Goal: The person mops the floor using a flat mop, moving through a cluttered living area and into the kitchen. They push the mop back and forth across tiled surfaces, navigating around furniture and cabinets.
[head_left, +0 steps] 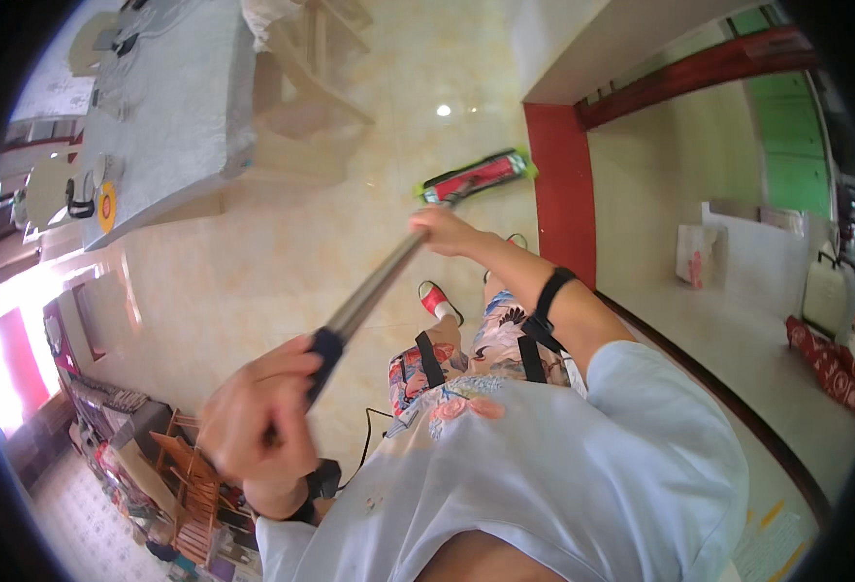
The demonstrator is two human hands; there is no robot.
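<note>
A mop with a long metal pole [374, 289] slants from near my body out to the floor ahead. My left hand [267, 412] is closed round the dark grip at the pole's upper end, slightly smeared by motion. Farther down, my right hand [439, 233] wraps round the pole, close above the head. The flat mop head [476, 180], red and black with bright green ends, lies on the shiny tiled floor [369, 209], just left of a red threshold strip [561, 184]. Its underside is hidden.
A table with a grey cover [170, 107] stands at the far left, with pale wooden chairs [306, 82] beside it. Wooden folding chairs [193, 485] are at the lower left. Past the threshold, a white container [825, 291] stands at the right. My red shoe [435, 299] is behind the mop head.
</note>
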